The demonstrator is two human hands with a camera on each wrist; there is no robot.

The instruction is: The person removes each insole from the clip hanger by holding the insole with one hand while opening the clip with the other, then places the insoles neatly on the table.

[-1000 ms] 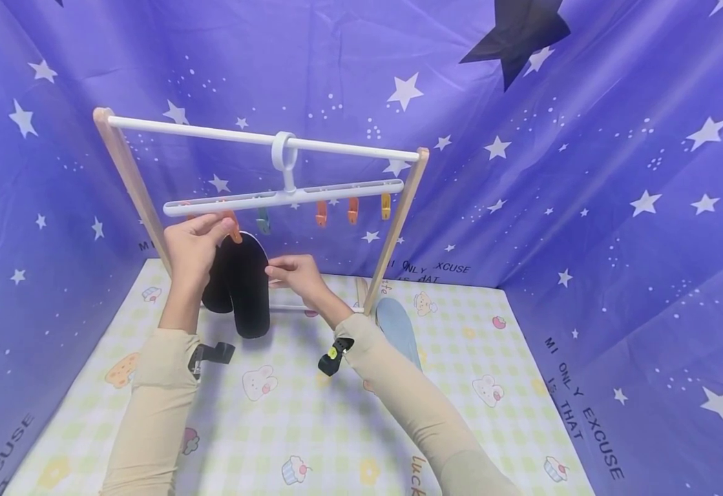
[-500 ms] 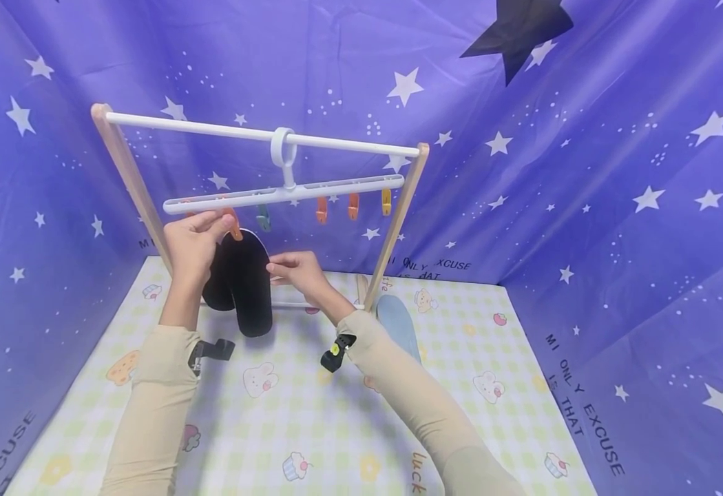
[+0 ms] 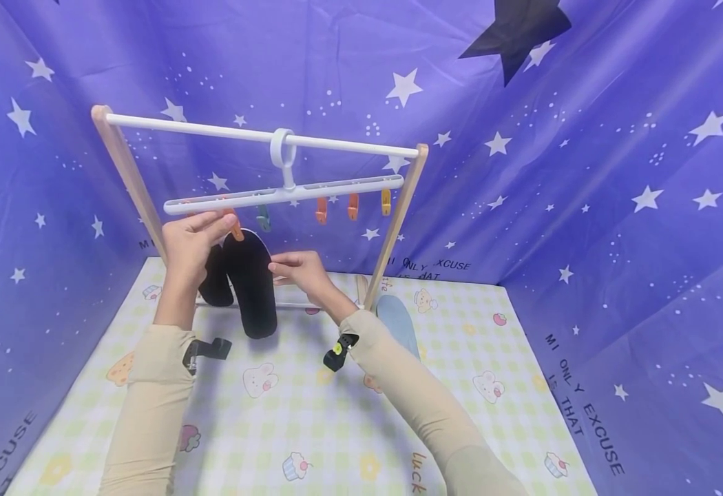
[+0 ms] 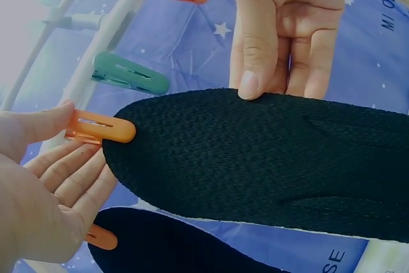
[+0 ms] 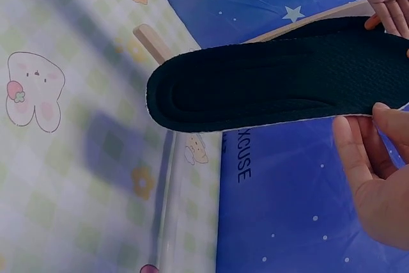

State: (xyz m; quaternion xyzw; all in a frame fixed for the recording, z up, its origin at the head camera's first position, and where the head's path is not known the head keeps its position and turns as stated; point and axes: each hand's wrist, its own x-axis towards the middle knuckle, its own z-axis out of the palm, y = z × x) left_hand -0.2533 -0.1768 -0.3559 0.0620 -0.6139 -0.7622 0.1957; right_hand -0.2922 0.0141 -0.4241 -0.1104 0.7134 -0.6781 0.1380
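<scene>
My left hand (image 3: pixel 188 251) pinches an orange clothespin (image 4: pixel 102 126) that hangs from the white hanger (image 3: pixel 231 202). The clothespin's tip lies over the rounded top end of a black insole (image 3: pixel 251 289). My right hand (image 3: pixel 302 272) pinches that insole's right edge between thumb and fingers. A second black insole (image 3: pixel 215 282) hangs just left, partly behind my left hand; another orange clothespin (image 4: pixel 102 237) is on its end in the left wrist view. To the right along the hanger hangs a green clothespin (image 3: pixel 264 219).
The hanger hooks onto the white rod (image 3: pixel 213 131) of a wooden-sided rack (image 3: pixel 395 231). Orange clothespins (image 3: pixel 352 208) and a yellow one (image 3: pixel 386 202) hang at right. A light blue insole (image 3: pixel 397 325) lies on the checked mat (image 3: pixel 460 441). Purple star cloth (image 3: pixel 584 103) surrounds it.
The front black insole's lower end has swung slightly right, widening the gap from the second insole. My right hand has shifted a little right with it; my left hand still pinches the clothespin.
</scene>
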